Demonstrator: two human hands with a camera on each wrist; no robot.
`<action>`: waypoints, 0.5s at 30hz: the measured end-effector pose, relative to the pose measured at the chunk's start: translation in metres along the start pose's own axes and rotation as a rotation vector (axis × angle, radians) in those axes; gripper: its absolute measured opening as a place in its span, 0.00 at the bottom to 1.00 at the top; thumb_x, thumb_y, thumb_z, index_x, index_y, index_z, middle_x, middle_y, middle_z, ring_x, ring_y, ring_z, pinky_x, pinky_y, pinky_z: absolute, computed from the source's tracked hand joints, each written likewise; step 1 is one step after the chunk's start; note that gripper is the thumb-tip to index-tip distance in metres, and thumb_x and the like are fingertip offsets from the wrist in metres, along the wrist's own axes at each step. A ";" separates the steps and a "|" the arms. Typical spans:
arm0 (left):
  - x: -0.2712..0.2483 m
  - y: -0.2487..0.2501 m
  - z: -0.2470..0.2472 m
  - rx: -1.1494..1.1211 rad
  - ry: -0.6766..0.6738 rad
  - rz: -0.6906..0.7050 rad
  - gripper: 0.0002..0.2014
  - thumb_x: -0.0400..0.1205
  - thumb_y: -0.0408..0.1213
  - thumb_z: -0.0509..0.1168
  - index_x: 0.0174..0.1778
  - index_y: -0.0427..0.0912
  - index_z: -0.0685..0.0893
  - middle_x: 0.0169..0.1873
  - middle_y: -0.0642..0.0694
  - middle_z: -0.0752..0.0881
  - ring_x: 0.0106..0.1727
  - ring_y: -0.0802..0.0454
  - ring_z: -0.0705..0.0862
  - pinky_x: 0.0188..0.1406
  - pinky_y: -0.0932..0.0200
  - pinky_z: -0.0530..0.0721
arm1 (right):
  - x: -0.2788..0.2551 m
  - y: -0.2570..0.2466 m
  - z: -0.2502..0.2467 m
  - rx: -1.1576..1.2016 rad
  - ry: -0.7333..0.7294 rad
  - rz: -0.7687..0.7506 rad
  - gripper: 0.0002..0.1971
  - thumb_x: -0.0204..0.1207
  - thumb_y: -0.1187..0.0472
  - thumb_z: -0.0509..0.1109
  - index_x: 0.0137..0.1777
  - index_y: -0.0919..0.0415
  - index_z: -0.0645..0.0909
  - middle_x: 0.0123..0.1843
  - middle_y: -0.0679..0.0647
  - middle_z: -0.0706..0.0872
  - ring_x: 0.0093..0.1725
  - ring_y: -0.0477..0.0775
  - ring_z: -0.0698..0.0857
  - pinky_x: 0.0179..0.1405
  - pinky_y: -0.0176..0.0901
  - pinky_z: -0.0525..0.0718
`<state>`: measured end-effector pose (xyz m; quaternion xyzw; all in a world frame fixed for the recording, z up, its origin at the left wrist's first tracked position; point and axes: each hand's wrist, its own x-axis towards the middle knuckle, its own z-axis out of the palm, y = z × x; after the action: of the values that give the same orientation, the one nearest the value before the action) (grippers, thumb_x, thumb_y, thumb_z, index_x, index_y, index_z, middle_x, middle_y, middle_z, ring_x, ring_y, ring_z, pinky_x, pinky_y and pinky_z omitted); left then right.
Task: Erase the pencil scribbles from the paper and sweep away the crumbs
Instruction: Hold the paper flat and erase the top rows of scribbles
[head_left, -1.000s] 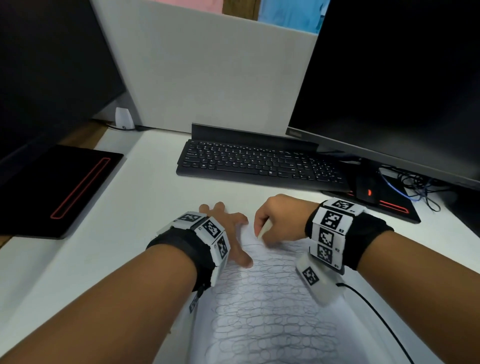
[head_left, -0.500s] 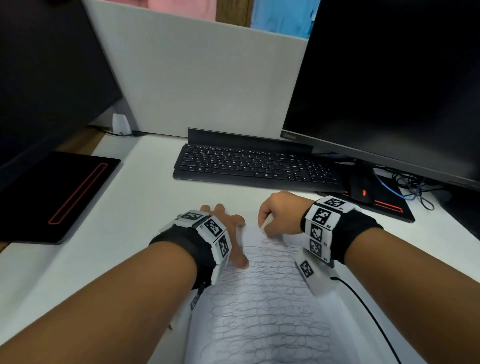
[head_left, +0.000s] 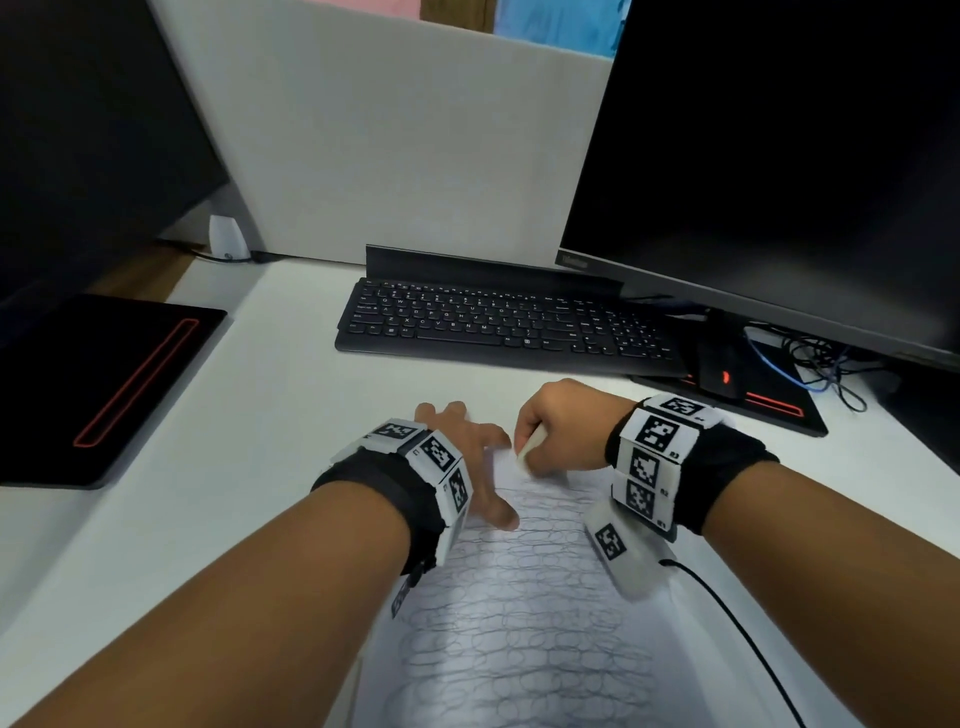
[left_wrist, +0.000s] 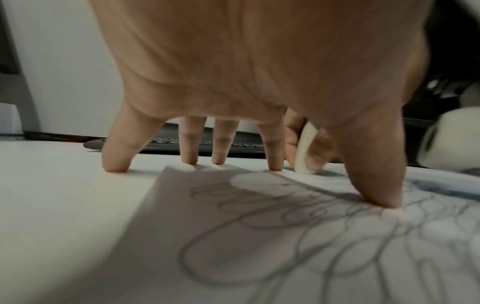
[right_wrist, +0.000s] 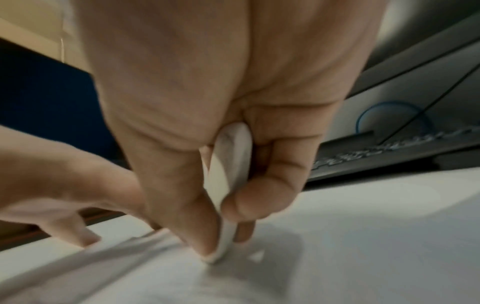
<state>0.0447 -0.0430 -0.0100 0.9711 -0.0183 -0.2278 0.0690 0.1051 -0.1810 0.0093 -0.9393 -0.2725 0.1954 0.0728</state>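
Head view: paper with pencil scribbles lay on white tabletop, near edge, at 6 o'clock from keyboard. Left hand spread flat, fingers straight, pressed paper's far left corner. Right hand pinched white eraser, tip down on paper's far edge.

Left wrist view: fingertips stood on paper edge, thumb on scribbles. Eraser at 2 o'clock.

Right wrist view: thumb and fingers squeezed eraser, tip touching paper. Blurry.
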 end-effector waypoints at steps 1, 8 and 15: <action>0.000 0.000 0.001 -0.001 0.000 0.001 0.43 0.69 0.68 0.71 0.80 0.69 0.62 0.78 0.46 0.63 0.79 0.41 0.60 0.71 0.39 0.70 | 0.001 0.002 -0.001 0.011 0.033 0.021 0.05 0.71 0.62 0.75 0.46 0.53 0.88 0.38 0.40 0.83 0.41 0.44 0.83 0.36 0.36 0.79; 0.000 -0.001 0.002 0.008 -0.007 0.001 0.44 0.70 0.69 0.70 0.81 0.69 0.60 0.78 0.46 0.62 0.79 0.41 0.59 0.70 0.39 0.71 | -0.002 0.002 -0.003 0.022 0.007 0.013 0.05 0.71 0.62 0.75 0.43 0.51 0.87 0.36 0.40 0.82 0.37 0.43 0.82 0.35 0.35 0.79; 0.001 -0.001 0.002 0.002 -0.008 0.005 0.44 0.69 0.69 0.70 0.80 0.69 0.60 0.78 0.46 0.62 0.79 0.41 0.60 0.70 0.41 0.71 | -0.005 0.001 -0.002 0.043 0.000 0.013 0.05 0.71 0.62 0.75 0.43 0.51 0.87 0.34 0.40 0.82 0.31 0.38 0.79 0.30 0.33 0.76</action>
<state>0.0445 -0.0421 -0.0125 0.9703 -0.0213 -0.2313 0.0683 0.1027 -0.1849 0.0123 -0.9393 -0.2622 0.2015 0.0917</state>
